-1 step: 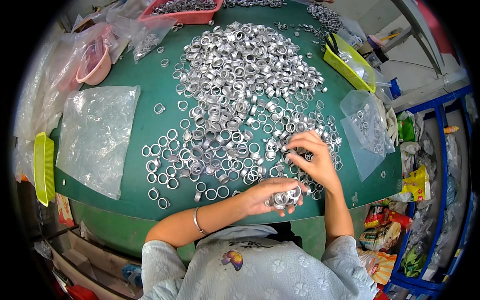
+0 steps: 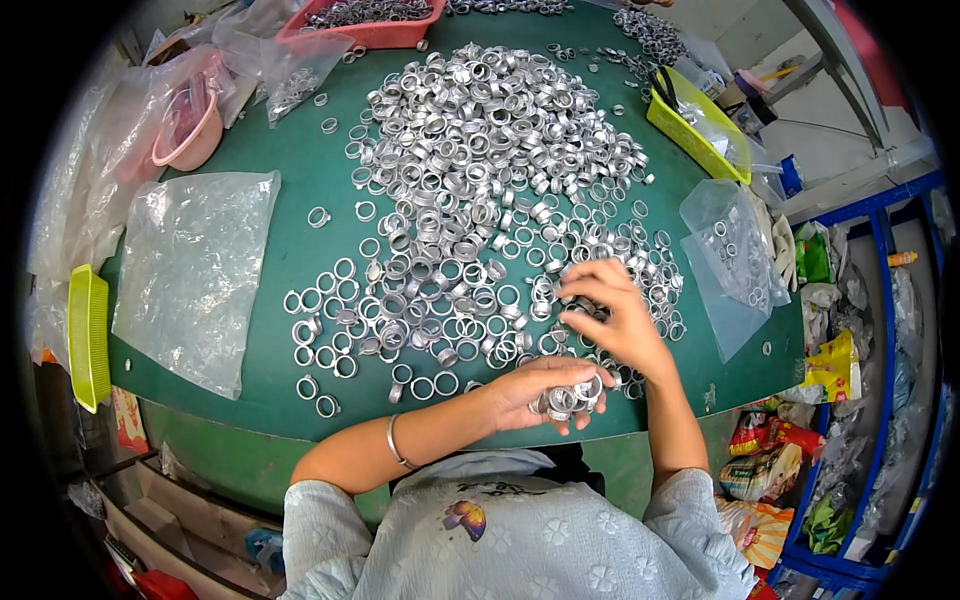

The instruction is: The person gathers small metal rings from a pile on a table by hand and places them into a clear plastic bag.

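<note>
Across the green tabletop (image 2: pixel 290 250), a large heap of silver metal rings (image 2: pixel 490 120) spread from the far middle toward the near edge, thinning at the left into loose rings (image 2: pixel 325 405) that lay mostly flat. Close to the near edge, the left hand (image 2: pixel 522 390) held a small cluster of rings (image 2: pixel 563 402), its grip clamped on them with the thumb above and the fingers curled underneath. A metal bracelet (image 2: pixel 395 440) circled the left wrist. Just beyond, the right hand (image 2: pixel 622 322) hovered over rings at the heap's near right side, its grip apart, a gap showing between the thumb and the bent fingers. At the left lay a clear plastic bag (image 2: pixel 195 280), with a yellow-green basket (image 2: pixel 88 340) beside the tabletop's edge and a pink bowl (image 2: pixel 190 145) farther back. At the right, a clear bag with some rings inside (image 2: pixel 735 265) rested near the edge, and a 2nd yellow-green basket (image 2: pixel 690 143) stood behind it. Near the far edge, a pinkish-red tray (image 2: pixel 375 37) contained more small metal pieces.
</note>
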The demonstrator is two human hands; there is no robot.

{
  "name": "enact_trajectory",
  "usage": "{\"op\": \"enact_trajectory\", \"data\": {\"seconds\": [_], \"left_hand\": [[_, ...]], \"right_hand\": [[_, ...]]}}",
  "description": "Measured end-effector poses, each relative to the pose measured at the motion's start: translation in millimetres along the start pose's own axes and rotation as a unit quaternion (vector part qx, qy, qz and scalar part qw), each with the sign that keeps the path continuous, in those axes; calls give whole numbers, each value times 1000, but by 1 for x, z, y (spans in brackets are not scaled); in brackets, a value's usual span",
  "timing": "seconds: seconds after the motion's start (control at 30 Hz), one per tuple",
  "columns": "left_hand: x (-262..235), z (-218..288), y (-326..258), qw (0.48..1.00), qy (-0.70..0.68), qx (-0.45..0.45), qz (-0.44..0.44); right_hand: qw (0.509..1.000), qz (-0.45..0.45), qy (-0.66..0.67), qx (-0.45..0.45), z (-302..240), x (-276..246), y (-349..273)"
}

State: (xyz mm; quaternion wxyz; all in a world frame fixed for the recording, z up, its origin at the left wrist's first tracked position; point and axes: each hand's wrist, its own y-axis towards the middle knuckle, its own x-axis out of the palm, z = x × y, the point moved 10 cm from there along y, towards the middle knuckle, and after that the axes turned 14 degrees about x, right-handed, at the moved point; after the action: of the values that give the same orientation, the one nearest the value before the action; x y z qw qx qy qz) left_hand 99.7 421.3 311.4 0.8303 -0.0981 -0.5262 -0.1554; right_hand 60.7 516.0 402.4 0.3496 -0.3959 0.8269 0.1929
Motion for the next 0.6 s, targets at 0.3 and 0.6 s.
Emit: {"op": "enact_trajectory", "data": {"seconds": [0.3, 0.6], "left_hand": [[-5, 1, -3, 999, 29, 17, -7], [2, 2, 1, 999, 42, 12, -19]], "right_hand": [[969, 182, -147, 74, 13, -27, 2], [992, 3, -111, -58, -5, 28, -7]]}}
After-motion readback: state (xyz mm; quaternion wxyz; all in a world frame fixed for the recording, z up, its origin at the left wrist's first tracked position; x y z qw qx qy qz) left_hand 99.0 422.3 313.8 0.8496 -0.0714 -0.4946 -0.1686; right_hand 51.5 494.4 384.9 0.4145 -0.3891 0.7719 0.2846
